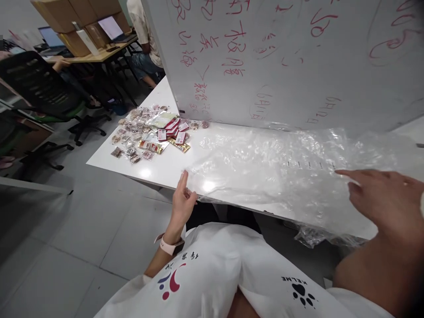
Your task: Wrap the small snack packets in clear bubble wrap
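Note:
A large sheet of clear, crinkled plastic film [245,152] lies spread along the white table, and a row of small dark marks shows on its right part. My left hand [183,204] is at the table's front edge, by the film's left end. Its index finger stretches forward, the thumb stands apart and the other fingers are partly curled; I see nothing held in it. Over the film's right part is my right hand [384,194], fingers stretched out, with the index fingertip at the end of the marks. Whether it presses on the film is not clear.
A pile of small wrapped packets [139,132] covers the table's left end. A whiteboard [281,66] with red writing rises along the back edge. Some film [311,236] hangs over the front edge. An office chair [43,88] and a seated person [145,39] are at the far left.

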Tool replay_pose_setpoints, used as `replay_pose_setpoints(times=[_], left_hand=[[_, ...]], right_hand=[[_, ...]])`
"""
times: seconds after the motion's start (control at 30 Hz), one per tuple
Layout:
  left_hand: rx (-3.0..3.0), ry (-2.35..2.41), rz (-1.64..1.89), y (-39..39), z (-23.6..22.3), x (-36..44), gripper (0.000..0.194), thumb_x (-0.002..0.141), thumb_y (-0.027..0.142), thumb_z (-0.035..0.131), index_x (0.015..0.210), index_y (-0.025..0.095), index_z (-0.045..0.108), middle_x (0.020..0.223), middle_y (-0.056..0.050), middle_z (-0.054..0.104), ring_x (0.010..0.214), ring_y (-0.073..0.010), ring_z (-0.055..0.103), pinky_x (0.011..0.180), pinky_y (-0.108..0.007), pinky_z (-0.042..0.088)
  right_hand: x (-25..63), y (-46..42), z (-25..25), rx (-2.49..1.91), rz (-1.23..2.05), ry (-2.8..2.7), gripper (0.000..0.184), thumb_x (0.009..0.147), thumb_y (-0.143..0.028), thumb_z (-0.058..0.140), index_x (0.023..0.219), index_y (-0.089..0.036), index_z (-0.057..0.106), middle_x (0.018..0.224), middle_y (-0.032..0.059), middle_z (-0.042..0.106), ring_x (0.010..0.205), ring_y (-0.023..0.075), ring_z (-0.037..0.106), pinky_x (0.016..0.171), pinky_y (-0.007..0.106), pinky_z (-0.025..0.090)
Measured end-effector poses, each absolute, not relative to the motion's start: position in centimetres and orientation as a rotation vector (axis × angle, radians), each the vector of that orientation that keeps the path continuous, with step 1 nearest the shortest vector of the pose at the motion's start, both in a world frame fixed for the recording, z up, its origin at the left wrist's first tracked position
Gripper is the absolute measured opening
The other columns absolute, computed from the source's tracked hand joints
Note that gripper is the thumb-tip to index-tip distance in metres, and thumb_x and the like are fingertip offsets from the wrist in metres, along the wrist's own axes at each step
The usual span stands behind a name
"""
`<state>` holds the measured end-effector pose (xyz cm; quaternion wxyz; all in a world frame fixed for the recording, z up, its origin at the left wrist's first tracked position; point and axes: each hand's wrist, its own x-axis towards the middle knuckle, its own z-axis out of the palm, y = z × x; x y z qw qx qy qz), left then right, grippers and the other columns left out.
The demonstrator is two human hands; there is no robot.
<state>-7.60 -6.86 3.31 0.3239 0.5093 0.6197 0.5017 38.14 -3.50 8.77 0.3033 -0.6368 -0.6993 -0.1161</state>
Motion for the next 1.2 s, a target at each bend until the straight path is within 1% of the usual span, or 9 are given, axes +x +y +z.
replay_pose_setpoints(times=[0.1, 0.2, 0.33, 0.47, 0.63, 0.77, 0.9, 1.1, 1.2], left_hand=[[1.385, 1.717, 1.079, -7.9, 1.3, -8.2, 0.079, 0.076, 0.013, 0.061, 0.150, 0.033, 0.043, 0.161, -0.012, 0.034, 0.059, -0.0080, 0.055, 0.057, -0.029, 0.057], [1.476, 1.814, 1.007, -8.2, 0.5, -8.6, 0.084, 0.076, 0.011, 0.058, 0.154, 0.033, 0.036, 0.163, -0.012, 0.028, 0.082, -0.0173, 0.067, 0.069, -0.034, 0.059], [1.544, 1.866, 1.009, -7.3, 0.4, -7.9, 0.087, 0.078, 0.012, 0.060, 0.157, 0.030, 0.029, 0.163, -0.011, 0.028, 0.124, -0.0297, 0.059, 0.086, -0.038, 0.057], [1.531, 1.808, 0.995, -6.2, 0.6, -7.1, 0.079, 0.083, 0.020, 0.060, 0.156, 0.032, 0.032, 0.164, -0.013, 0.023, 0.096, -0.0219, 0.068, 0.075, -0.036, 0.058], [1.455, 2.035, 1.321, -4.0, 1.8, -9.9, 0.048, 0.086, 0.027, 0.061, 0.134, 0.026, 0.057, 0.150, -0.013, 0.041, 0.097, -0.0187, 0.063, 0.078, -0.034, 0.056], [1.473, 2.226, 1.480, 1.2, 3.4, -13.8, 0.032, 0.089, 0.021, 0.057, 0.121, 0.019, 0.059, 0.136, -0.013, 0.052, 0.104, -0.0197, 0.060, 0.083, -0.033, 0.053], [1.686, 2.275, 1.031, 9.3, 4.4, -15.1, 0.022, 0.094, 0.018, 0.052, 0.115, 0.013, 0.055, 0.120, -0.012, 0.062, 0.107, -0.0199, 0.057, 0.090, -0.036, 0.048], [1.699, 2.347, 0.796, 17.0, 2.9, -14.1, 0.043, 0.082, 0.025, 0.074, 0.112, 0.008, 0.049, 0.125, -0.026, 0.057, 0.125, -0.0352, 0.046, 0.101, -0.051, 0.037], [1.727, 2.361, 0.742, 17.7, 2.0, -14.4, 0.041, 0.080, 0.018, 0.074, 0.113, 0.012, 0.050, 0.122, -0.024, 0.060, 0.123, -0.0369, 0.049, 0.099, -0.050, 0.038]], right_hand=[[35.3, -5.3, 9.9, -1.838, -0.409, -1.908, 0.056, 0.098, -0.053, 0.009, 0.137, -0.058, 0.049, 0.116, 0.0055, 0.069, 0.123, 0.0417, 0.056, 0.094, 0.083, 0.030], [31.0, -6.3, 12.7, -1.843, -0.422, -1.873, 0.050, 0.103, -0.046, 0.018, 0.148, -0.054, 0.038, 0.142, -0.0002, 0.056, 0.137, 0.0376, 0.046, 0.112, 0.074, 0.024], [25.3, -3.6, 12.5, -1.447, 0.033, -2.106, 0.048, 0.103, -0.046, 0.032, 0.150, -0.042, 0.042, 0.136, 0.0022, 0.062, 0.128, 0.0333, 0.057, 0.106, 0.063, 0.045], [20.8, 2.5, 5.6, -1.329, 0.647, -2.430, 0.055, 0.103, -0.056, 0.026, 0.151, -0.037, 0.043, 0.154, 0.0002, 0.046, 0.141, 0.0281, 0.044, 0.112, 0.051, 0.043], [19.2, 7.2, -2.4, -1.578, 0.385, -2.478, 0.059, 0.103, -0.055, 0.018, 0.154, -0.031, 0.037, 0.165, 0.0012, 0.022, 0.153, 0.0252, 0.019, 0.123, 0.056, 0.017], [19.7, 7.6, -3.9, -1.541, 0.243, -2.471, 0.058, 0.103, -0.054, 0.017, 0.153, -0.033, 0.038, 0.164, 0.0008, 0.026, 0.153, 0.0228, 0.021, 0.123, 0.054, 0.019], [19.8, 7.5, -3.8, -1.532, 0.204, -2.469, 0.058, 0.103, -0.054, 0.018, 0.152, -0.031, 0.040, 0.163, 0.0023, 0.029, 0.152, 0.0237, 0.023, 0.121, 0.054, 0.021], [19.7, 7.5, -4.0, -1.514, 0.186, -2.449, 0.057, 0.103, -0.054, 0.020, 0.150, -0.033, 0.043, 0.161, 0.0023, 0.033, 0.150, 0.0252, 0.027, 0.120, 0.054, 0.023], [19.6, 7.4, -3.9, -1.520, 0.167, -2.448, 0.056, 0.103, -0.053, 0.020, 0.149, -0.033, 0.045, 0.161, 0.0023, 0.034, 0.150, 0.0243, 0.028, 0.120, 0.053, 0.023]])
